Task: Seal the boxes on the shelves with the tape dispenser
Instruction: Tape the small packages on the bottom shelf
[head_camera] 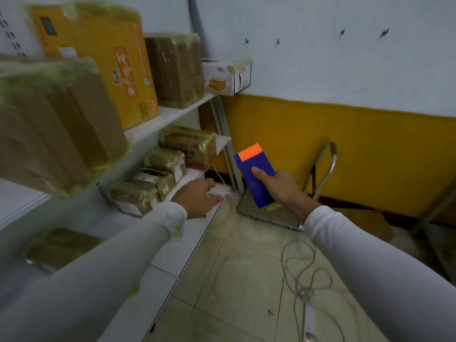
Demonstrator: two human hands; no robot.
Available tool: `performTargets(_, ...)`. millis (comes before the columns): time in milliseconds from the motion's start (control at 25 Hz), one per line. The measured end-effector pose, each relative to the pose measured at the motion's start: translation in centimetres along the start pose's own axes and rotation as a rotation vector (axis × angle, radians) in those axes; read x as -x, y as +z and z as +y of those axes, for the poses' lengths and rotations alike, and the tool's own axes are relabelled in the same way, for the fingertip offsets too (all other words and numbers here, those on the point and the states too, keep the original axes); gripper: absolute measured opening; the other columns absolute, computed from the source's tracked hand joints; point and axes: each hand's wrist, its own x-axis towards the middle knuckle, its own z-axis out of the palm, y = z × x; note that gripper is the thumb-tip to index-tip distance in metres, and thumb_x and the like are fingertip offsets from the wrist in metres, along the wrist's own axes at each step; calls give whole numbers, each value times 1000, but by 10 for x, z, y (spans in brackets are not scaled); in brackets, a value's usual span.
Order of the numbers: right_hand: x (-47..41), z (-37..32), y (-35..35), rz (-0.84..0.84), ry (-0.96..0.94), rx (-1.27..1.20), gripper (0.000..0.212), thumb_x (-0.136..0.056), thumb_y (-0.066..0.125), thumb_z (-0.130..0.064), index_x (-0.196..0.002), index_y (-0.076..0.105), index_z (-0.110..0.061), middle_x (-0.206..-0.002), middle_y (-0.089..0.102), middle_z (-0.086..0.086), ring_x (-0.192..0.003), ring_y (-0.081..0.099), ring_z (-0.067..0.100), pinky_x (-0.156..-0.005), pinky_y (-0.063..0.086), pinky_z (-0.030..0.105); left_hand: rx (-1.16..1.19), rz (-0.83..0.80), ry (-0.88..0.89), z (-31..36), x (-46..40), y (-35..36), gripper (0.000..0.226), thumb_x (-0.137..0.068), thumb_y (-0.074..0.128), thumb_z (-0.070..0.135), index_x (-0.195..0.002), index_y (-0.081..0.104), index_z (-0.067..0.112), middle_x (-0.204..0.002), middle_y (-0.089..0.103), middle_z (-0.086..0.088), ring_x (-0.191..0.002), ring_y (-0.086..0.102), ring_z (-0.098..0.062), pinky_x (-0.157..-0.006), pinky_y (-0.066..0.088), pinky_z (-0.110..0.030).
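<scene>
Nearest, two white sleeves reach forward over the tiled floor, where a loose cable (304, 275) lies coiled. The right hand (281, 186) grips the blue tape dispenser (254, 174) from behind, thumb pressed flat on its face, with the orange end pointing up and away — carried rather than applied, since it touches no box. The left hand (197, 197) hangs over a bare stretch of the lower shelf (187, 245), fingers loosely spread and holding nothing, probably ready to steady or pull out a box. Just beyond it stands a row of small brown boxes (148, 191), their tops glossy with yellowish tape — seemingly sealed already. Higher up sit larger cartons, a big yellow box (106, 67) among them, and a white box (227, 76) at the shelf's far end. A folded hand trolley (291, 206) leans against the yellow wall.
</scene>
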Motion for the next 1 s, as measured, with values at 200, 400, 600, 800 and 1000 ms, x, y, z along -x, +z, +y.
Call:
performTargets(200,-82,37,-6,-49,84,-15,43,-91,63,-44,-61,53,-16,-57,56,-4,-47,53,5,-39,35,14,-7,-37,-31,-8,-78,38,47,-88,59,41,-125,55,13,-123,59,-6,-112,55,-22,-95,45,-34)
performTargets(400,-193,65,-9,-58,137,67,47,-91,63,-47,-62,54,-11,-59,56,0,-52,51,12,-44,33,18,105,-46,-30,-30,-188,80,41,-89,59,39,-121,56,15,-122,59,-4,-112,55,-21,-93,48,-40)
performTargets(600,-318,69,-21,-63,172,165,53,-90,63,-48,-55,44,-13,-54,46,5,-50,44,17,-50,29,27,164,-114,-31,-39,-319,103,37,-87,60,40,-117,58,17,-120,60,-5,-111,56,-22,-94,46,-34)
performTargets(800,-427,67,-38,-74,163,157,55,-89,63,-51,-59,48,-8,-55,50,7,-49,46,19,-50,32,28,159,-124,-54,-39,-422,104,32,-86,61,38,-107,62,13,-107,63,-9,-100,59,-25,-86,49,-37)
performTargets(1000,-533,89,-21,-241,140,82,50,-91,64,-44,-58,52,-9,-49,54,1,-47,50,15,-45,33,21,104,-58,-139,-48,-497,116,27,-89,60,30,-105,64,9,-112,64,-9,-106,58,-25,-88,45,-32)
